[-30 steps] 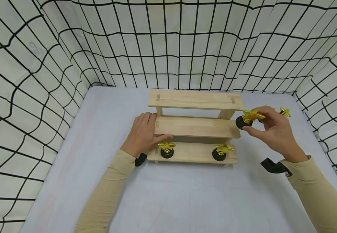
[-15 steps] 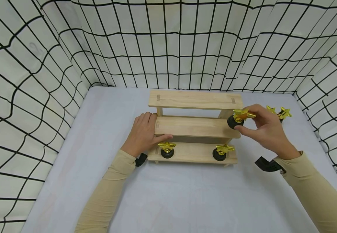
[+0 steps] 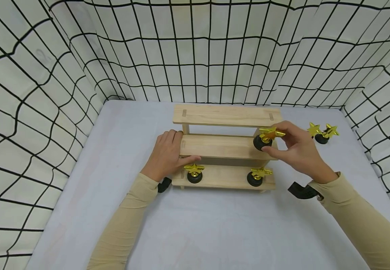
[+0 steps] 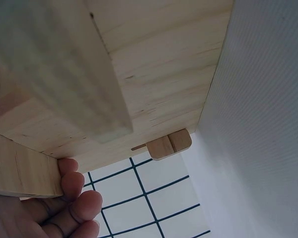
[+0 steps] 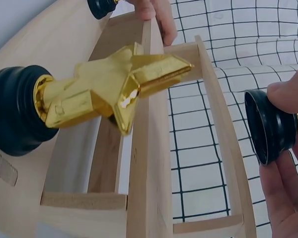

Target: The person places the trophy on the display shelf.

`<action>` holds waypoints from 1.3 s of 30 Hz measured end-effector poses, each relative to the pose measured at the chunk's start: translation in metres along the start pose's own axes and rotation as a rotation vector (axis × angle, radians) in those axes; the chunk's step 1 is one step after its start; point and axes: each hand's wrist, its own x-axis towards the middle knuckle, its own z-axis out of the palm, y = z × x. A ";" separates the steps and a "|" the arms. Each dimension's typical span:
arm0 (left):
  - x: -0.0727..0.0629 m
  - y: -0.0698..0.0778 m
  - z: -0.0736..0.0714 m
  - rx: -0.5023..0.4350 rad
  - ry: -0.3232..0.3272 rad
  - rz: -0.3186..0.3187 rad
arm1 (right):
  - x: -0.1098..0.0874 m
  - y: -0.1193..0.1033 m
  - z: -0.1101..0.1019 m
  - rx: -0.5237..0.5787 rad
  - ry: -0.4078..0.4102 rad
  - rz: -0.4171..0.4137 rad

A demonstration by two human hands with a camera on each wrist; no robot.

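A three-tier wooden display rack stands on the table. My left hand grips its left end at the middle tier, the thumb lying along the front; in the left wrist view the fingertips curl past a board's end. My right hand pinches a small gold star trophy by its black base, over the right part of the middle tier. In the right wrist view that base shows its underside rim, tilted. Two like trophies stand on the lowest tier, one left, one right.
Two more star trophies are on the white-covered table to the right, beyond my right hand. White walls with a black grid net close in the table's back and sides.
My right hand has carried the trophy left, from beside the rack's right end to over the middle tier. The trophies behind it now show more fully. My left hand stays in place.
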 end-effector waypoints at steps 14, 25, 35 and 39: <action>0.001 0.002 -0.001 0.014 0.000 -0.001 | 0.013 -0.009 0.015 0.033 -0.032 0.028; 0.002 0.003 -0.004 0.066 0.004 0.003 | 0.027 -0.014 0.028 -0.014 -0.062 0.050; 0.003 0.004 -0.007 0.095 -0.049 -0.022 | 0.039 -0.015 0.038 -0.036 -0.091 0.075; 0.003 0.004 -0.008 0.104 -0.052 -0.023 | 0.044 -0.017 0.043 -0.045 -0.105 0.092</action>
